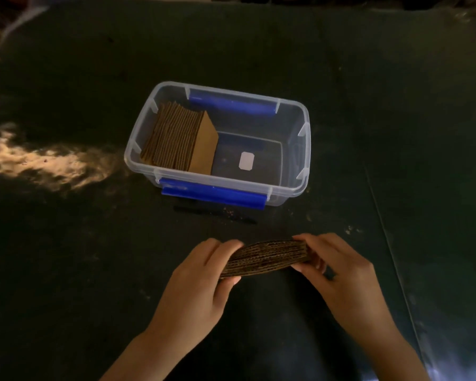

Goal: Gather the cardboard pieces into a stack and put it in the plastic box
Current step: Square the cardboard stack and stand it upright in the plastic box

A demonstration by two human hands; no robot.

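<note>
A stack of brown corrugated cardboard pieces point(267, 258) is held edge-on just above the dark table, near its front. My left hand point(201, 281) grips the stack's left end and my right hand point(338, 273) grips its right end. Farther back stands a clear plastic box point(304, 149) with blue latches, open on top. Inside it, a row of cardboard pieces point(179, 138) leans against the left wall. The right half of the box shows its bare floor with a small white label point(246, 161).
The dark table point(80, 257) carries a bright patch of light point(47, 163) at the left. A thin dark pen-like object point(215, 211) lies just in front of the box. A seam point(390, 243) runs down the table at the right.
</note>
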